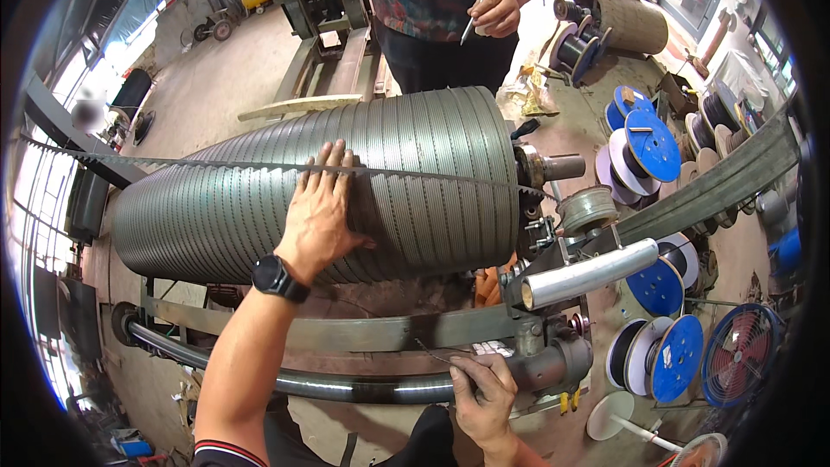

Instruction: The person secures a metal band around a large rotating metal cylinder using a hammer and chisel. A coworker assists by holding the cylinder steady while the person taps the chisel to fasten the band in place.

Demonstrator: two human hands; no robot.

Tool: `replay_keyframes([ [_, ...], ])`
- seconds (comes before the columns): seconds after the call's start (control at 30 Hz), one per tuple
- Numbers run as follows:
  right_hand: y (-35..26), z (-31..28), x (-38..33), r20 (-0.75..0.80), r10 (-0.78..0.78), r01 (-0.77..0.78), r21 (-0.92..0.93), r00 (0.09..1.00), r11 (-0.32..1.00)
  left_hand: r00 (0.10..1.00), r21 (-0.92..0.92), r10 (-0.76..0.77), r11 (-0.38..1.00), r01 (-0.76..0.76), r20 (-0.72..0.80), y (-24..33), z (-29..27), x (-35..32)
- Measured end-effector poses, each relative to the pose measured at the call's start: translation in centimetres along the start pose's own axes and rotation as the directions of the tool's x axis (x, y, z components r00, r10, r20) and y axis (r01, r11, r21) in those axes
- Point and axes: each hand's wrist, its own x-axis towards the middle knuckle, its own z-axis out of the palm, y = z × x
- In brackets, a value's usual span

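A large metal drum [415,138], closely wound in ridged rows, lies across the view in front of me. A thin dark toothed strip [432,175] stretches over it from far left to the right end. My left hand [318,220] rests flat on the windings with its fingers stretched out, and the strip crosses at those fingers. Below the drum, my right hand [484,398] pinches a short, thin dark piece [432,351], too small to tell its kind. That hand is close to a shiny dark pipe [363,387].
Opposite me stands a person [441,0] holding a pen-like stick [468,32]. A silver cylinder [592,273] and a small wound roll [588,209] sit by the drum's right end. Blue-and-white spools [653,145] and a fan [739,355] stand at right.
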Motion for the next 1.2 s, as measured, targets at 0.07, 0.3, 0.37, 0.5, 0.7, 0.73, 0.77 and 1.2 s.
replay_keyframes([
  [0.07,0.0,-0.4,0.3,0.007,-0.002,0.002,-0.011,1.000,1.000,1.000,0.021,0.002,1.000,-0.002,0.023,-0.2,0.3,0.2],
  [0.3,1.3,0.7,3.5,-0.041,-0.116,0.113,-0.075,0.992,0.991,1.000,-0.067,0.005,0.998,-0.006,-0.013,0.6,2.1,-0.5],
  [0.37,1.8,2.3,5.3,-0.083,-0.166,0.159,-0.085,0.983,0.984,1.000,-0.048,-0.002,0.999,0.001,-0.013,0.8,2.4,-0.7],
  [0.5,3.7,6.4,10.6,-0.236,-0.366,0.305,-0.256,0.900,0.917,0.999,0.078,-0.003,0.997,0.007,-0.047,1.6,2.2,-1.0],
  [0.7,2.7,7.8,14.4,-0.350,-0.407,0.315,-0.292,0.844,0.903,0.997,-0.051,-0.029,0.998,0.025,-0.070,2.1,0.9,-0.1],
  [0.73,2.7,7.9,14.3,-0.344,-0.404,0.319,-0.279,0.848,0.906,0.997,-0.043,-0.011,0.999,0.008,-0.079,1.9,0.8,0.2],
  [0.77,2.6,8.0,14.0,-0.338,-0.401,0.322,-0.266,0.851,0.908,0.996,-0.033,0.006,0.999,-0.009,-0.087,1.7,0.8,0.5],
  [1.2,1.2,8.2,10.3,-0.194,-0.300,0.275,-0.144,0.934,0.951,0.994,0.220,0.107,0.969,-0.110,0.026,2.0,1.3,1.4],
])
